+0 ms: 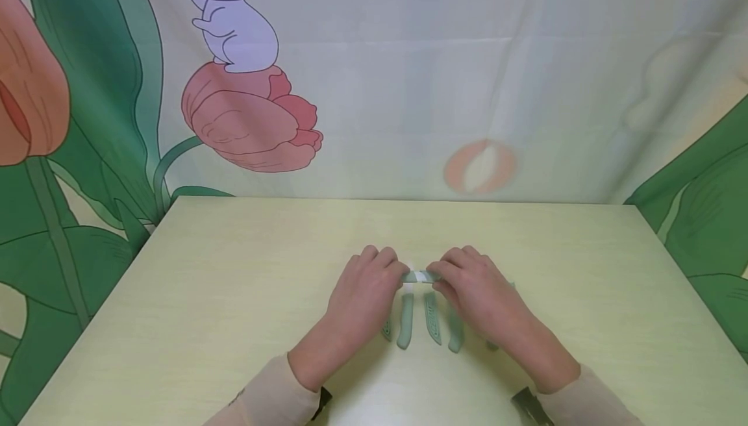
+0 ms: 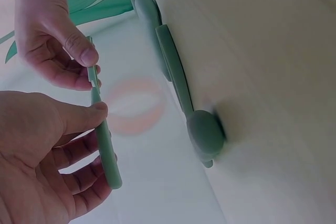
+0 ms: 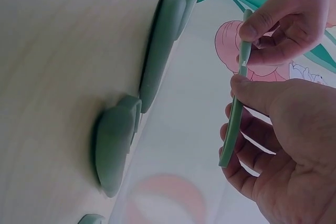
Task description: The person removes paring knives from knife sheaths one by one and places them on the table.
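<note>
My left hand (image 1: 369, 289) pinches a slim, smooth green plastic piece (image 2: 107, 156) between thumb and fingertips. Opposite it, my right hand (image 1: 476, 289) pinches another slim green piece (image 3: 232, 129), which has a long groove along it. In the head view the two are held level above the table, and their narrow ends come together between the thumbs, with white showing at the middle. Below the hands lie smooth curved green pieces (image 1: 406, 322) and patterned green pieces (image 1: 432, 319), side by side. Some of these are partly hidden by the hands.
The pale wooden table (image 1: 222, 296) reaches back to a hanging curtain (image 1: 380, 88) printed with flowers and a white animal. Under my right forearm the end of another green piece (image 1: 492, 345) shows. In the left wrist view a rounded green piece (image 2: 205, 135) lies on the tabletop.
</note>
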